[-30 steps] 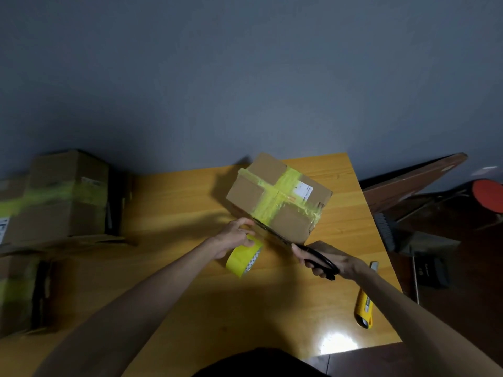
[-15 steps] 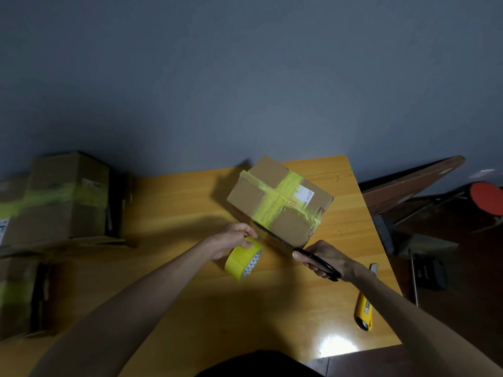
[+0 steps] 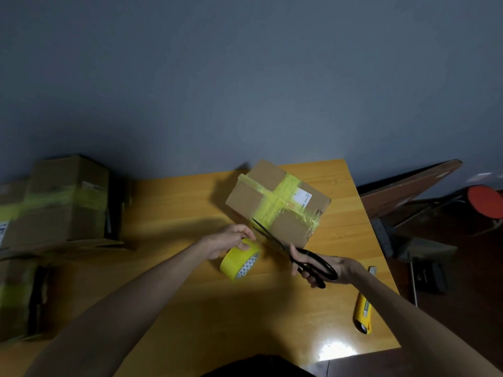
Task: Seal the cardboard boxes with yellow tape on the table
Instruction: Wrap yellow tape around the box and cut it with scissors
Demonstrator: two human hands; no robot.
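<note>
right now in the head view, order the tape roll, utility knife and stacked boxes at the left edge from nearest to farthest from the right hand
1. Yellow utility knife: on the table just beside the right hand, on its outer side.
2. Yellow tape roll: across to the left, under the left hand.
3. Stacked boxes: far left edge.

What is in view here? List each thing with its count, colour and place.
cardboard box: one, brown with crossed yellow tape, far side of table
tape roll: one, yellow, table centre
scissors: one pair, black, blades at box's near edge
utility knife: one, yellow, table's right edge
taped boxes: several, brown, stacked at left
table: one, orange wood
stool: one, red seat, far right
left hand: on the tape roll
right hand: in the scissors' handles
</note>
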